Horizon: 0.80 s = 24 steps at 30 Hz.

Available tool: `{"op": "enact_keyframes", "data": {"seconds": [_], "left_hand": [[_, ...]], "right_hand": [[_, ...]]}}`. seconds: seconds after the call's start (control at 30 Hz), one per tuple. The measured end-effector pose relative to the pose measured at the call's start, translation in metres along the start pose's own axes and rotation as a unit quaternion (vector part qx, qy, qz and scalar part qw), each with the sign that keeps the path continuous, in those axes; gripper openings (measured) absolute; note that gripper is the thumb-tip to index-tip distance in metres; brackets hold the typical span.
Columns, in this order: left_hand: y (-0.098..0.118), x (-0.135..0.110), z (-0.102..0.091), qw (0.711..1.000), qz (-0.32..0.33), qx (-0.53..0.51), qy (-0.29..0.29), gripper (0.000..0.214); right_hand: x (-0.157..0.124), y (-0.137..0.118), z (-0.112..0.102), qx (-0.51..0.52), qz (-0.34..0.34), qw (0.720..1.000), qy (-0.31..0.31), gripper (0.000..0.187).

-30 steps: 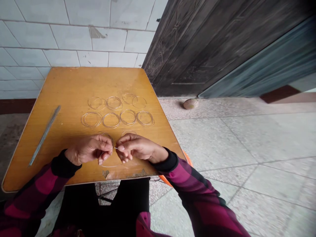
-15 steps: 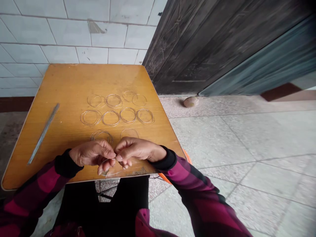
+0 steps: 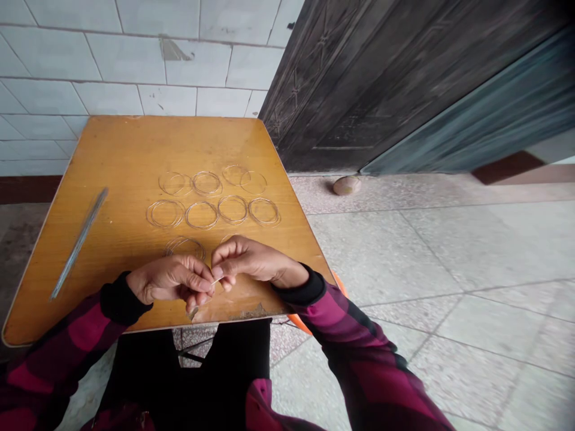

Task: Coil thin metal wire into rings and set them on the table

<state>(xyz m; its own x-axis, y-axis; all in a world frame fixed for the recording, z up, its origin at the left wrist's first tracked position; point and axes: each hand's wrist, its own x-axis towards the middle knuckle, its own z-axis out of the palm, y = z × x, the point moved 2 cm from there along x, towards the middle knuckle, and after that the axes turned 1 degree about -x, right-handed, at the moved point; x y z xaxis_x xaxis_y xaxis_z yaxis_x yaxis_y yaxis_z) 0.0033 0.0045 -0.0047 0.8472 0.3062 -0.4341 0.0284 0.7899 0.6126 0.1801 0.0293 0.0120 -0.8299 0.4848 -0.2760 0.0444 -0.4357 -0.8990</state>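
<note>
My left hand [image 3: 173,284] and my right hand [image 3: 251,263] meet over the near edge of the wooden table [image 3: 126,149]. Both pinch a thin piece of wire [image 3: 217,279] between thumb and fingers, the fingertips almost touching. Just beyond the left hand lies a coiled wire ring [image 3: 184,245]. Farther back, several wire rings [image 3: 215,211] lie in two rows on the table top.
A bundle of straight wires [image 3: 81,241] lies diagonally on the table's left side. A white tiled wall stands behind the table, a dark carved door [image 3: 381,78] to the right. A round stone [image 3: 347,185] sits on the tiled floor by the door.
The hands have drawn closer together and shifted a little; the right hand rose and now covers the ring that lay beyond it. The wire loop under the fingers is pulled smaller.
</note>
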Motion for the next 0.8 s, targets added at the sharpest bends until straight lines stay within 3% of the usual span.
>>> {"op": "enact_keyframes", "data": {"seconds": [0.17,0.4,0.5,0.6,0.67,0.73,0.8], "left_hand": [[0.004,0.000,-0.007,0.994,0.085,-0.028,0.062,0.023],[0.011,0.001,-0.016,0.968,0.206,-0.058,0.131,0.020],[0.013,0.002,-0.021,0.948,0.273,-0.103,0.131,0.017],[0.013,0.003,-0.023,0.932,0.314,-0.127,0.130,0.013],[0.013,0.004,-0.023,0.928,0.319,-0.140,0.129,0.011],[0.012,0.006,-0.022,0.926,0.321,-0.151,0.132,0.010],[0.011,0.007,-0.021,0.922,0.323,-0.160,0.137,0.010]], "right_hand": [[0.000,-0.003,-0.009,0.011,-0.077,0.994,0.074,0.026],[0.002,-0.004,-0.013,-0.062,-0.172,0.971,0.152,0.025],[0.000,-0.007,-0.012,-0.223,-0.260,0.917,0.203,0.047],[0.001,-0.006,-0.008,-0.411,-0.326,0.826,0.208,0.093],[0.004,-0.003,-0.006,-0.496,-0.344,0.772,0.201,0.113],[0.008,0.002,-0.005,-0.541,-0.346,0.740,0.202,0.118],[0.011,0.005,-0.004,-0.553,-0.351,0.726,0.207,0.115]]}}
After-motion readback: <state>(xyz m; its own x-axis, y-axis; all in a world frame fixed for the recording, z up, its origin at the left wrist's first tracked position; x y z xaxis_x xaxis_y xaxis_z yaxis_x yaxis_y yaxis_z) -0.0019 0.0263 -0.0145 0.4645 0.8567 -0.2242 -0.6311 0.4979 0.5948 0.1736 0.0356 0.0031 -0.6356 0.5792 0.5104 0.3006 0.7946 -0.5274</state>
